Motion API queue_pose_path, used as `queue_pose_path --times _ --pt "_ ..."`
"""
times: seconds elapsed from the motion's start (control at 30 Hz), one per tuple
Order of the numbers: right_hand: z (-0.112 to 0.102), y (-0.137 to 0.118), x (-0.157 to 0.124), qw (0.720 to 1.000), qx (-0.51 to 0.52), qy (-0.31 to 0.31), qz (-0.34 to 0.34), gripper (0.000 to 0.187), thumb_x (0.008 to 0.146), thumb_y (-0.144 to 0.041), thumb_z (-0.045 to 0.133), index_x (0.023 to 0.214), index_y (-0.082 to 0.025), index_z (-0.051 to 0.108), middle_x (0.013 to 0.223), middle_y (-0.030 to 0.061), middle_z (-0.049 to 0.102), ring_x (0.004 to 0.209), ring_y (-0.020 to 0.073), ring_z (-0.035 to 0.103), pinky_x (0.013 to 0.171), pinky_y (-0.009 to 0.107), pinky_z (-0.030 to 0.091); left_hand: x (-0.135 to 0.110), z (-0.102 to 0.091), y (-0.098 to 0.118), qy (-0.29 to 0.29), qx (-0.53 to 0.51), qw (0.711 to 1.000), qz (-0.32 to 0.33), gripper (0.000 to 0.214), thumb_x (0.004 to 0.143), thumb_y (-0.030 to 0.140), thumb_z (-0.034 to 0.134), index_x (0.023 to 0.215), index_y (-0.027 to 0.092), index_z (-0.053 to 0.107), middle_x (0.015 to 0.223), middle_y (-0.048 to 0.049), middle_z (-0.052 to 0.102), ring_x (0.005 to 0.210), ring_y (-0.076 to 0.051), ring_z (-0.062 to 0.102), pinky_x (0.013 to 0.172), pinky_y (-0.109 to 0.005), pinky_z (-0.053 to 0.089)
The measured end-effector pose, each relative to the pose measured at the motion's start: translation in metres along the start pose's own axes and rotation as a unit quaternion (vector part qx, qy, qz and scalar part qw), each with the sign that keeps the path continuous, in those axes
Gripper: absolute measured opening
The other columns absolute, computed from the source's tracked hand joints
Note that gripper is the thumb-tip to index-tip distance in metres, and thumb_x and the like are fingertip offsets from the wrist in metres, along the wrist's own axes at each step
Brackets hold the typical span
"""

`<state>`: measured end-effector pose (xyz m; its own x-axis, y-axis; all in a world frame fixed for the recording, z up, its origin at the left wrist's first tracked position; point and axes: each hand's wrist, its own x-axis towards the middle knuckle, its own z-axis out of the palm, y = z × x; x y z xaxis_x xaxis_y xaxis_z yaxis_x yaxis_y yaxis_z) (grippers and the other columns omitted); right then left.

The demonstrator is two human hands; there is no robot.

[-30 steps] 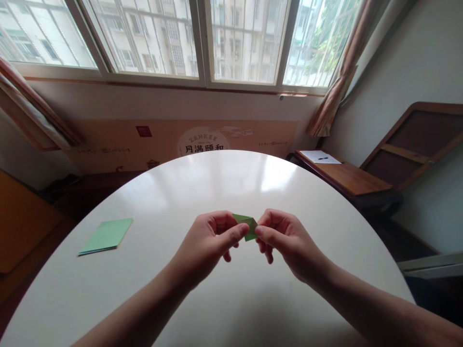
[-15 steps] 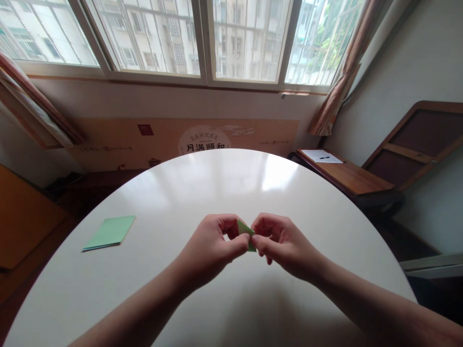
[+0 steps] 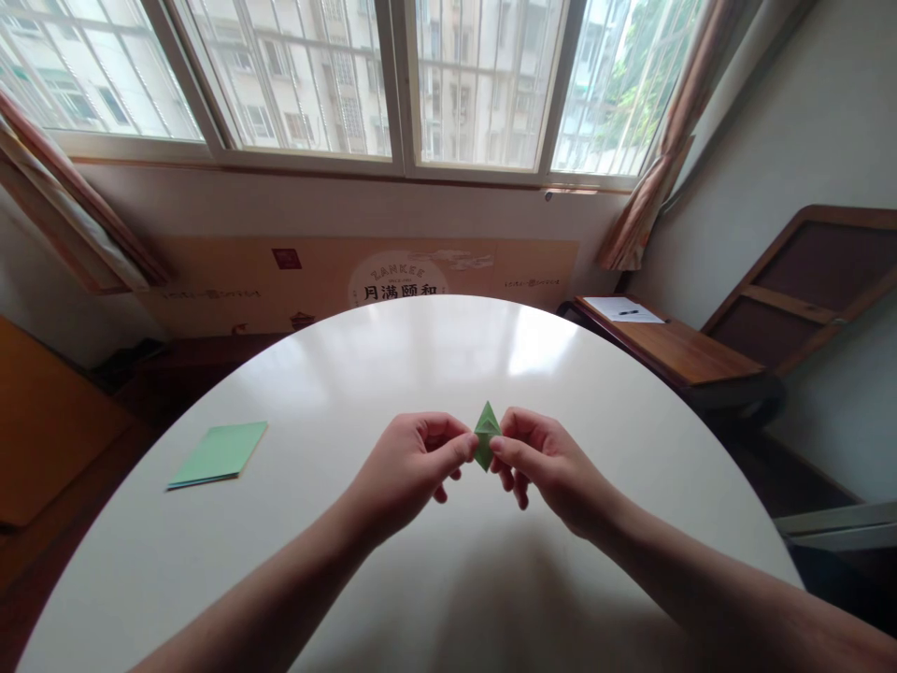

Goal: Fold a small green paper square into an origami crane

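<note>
A small piece of folded green paper [image 3: 487, 425], diamond-shaped with a layered flap across its middle, is held upright above the table between both hands. Thumb and fingers of my left hand [image 3: 424, 458] pinch its left corner. On the opposite side my right hand [image 3: 543, 458] grips it, the thumb lying over the right corner and lower front. Off to the left lies a stack of square paper [image 3: 219, 453], light green on top, apart from both hands.
The round white table [image 3: 336, 374] fills the foreground. Past its right edge stands a wooden desk [image 3: 690, 350] bearing a white sheet [image 3: 609, 309] and a dark pen. A printed cardboard panel [image 3: 315, 271] runs below the barred windows, with curtains [image 3: 651, 215] at the sides.
The folded green paper has turned to show its front as a full diamond, standing taller. Both hands have drawn slightly apart at its side corners. The view has shifted a little.
</note>
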<state>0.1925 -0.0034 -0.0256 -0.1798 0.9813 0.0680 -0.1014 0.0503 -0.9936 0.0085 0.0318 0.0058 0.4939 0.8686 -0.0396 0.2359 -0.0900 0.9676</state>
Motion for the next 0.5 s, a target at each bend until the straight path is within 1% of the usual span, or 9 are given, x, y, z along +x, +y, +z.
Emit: queue_pose_path --times 0.1,0.2,0.27,0.37,0.43,0.5 --pt "0.001 0.001 0.0 1.0 -0.009 -0.009 -0.003 0.021 0.085 -0.036 0.07 0.083 -0.016 0.063 0.074 0.0012 0.062 0.059 0.0123 0.056 0.04 0.018 0.044 -0.001 0.0 0.0 0.011 0.016 1.0 -0.001 0.021 0.083 0.033 0.065 0.075 0.014 0.07 0.061 0.001 0.058 0.055 -0.012 0.054 0.044 -0.019 0.047" --pt "0.002 0.001 0.0 1.0 0.007 0.003 -0.009 0.022 0.083 -0.037 0.073 0.083 -0.016 0.065 0.073 0.0014 0.062 0.064 0.0142 0.059 0.042 0.019 0.047 -0.003 0.002 0.001 0.017 0.048 0.999 0.01 0.024 0.085 0.034 0.063 0.072 0.015 0.069 0.06 0.0009 0.059 0.053 -0.012 0.054 0.045 -0.02 0.047" --pt "0.0 0.001 0.001 0.999 0.026 0.017 -0.012 0.023 0.083 -0.037 0.073 0.081 -0.016 0.065 0.072 0.0015 0.063 0.064 0.015 0.061 0.042 0.019 0.048 -0.005 0.003 0.001 0.03 0.107 0.992 0.055 0.026 0.087 0.034 0.062 0.069 0.016 0.069 0.061 -0.0005 0.061 0.055 -0.013 0.056 0.047 -0.021 0.047" --pt "-0.004 -0.001 0.003 0.998 0.055 0.033 -0.003 0.022 0.083 -0.037 0.074 0.083 -0.016 0.065 0.074 0.002 0.065 0.061 0.0144 0.062 0.04 0.019 0.047 -0.006 0.002 0.001 0.085 0.205 0.964 0.148 0.023 0.089 0.03 0.061 0.072 0.017 0.07 0.066 -0.0027 0.067 0.06 -0.015 0.06 0.051 -0.021 0.047" --pt "-0.007 -0.002 0.004 0.996 0.082 0.039 0.019 0.022 0.082 -0.036 0.074 0.082 -0.016 0.065 0.076 0.0024 0.067 0.057 0.0129 0.062 0.039 0.018 0.045 -0.005 0.001 0.001 0.115 0.207 0.954 0.186 0.016 0.089 0.027 0.061 0.082 0.017 0.071 0.076 -0.0041 0.071 0.065 -0.016 0.063 0.052 -0.021 0.049" --pt "-0.009 -0.004 0.004 0.992 0.11 0.037 0.039 0.021 0.081 -0.035 0.075 0.08 -0.016 0.065 0.075 0.0021 0.067 0.055 0.0117 0.061 0.038 0.017 0.045 -0.005 -0.001 0.0 0.122 0.18 0.953 0.21 0.012 0.088 0.023 0.062 0.093 0.018 0.071 0.087 -0.0053 0.074 0.068 -0.015 0.066 0.053 -0.021 0.051"
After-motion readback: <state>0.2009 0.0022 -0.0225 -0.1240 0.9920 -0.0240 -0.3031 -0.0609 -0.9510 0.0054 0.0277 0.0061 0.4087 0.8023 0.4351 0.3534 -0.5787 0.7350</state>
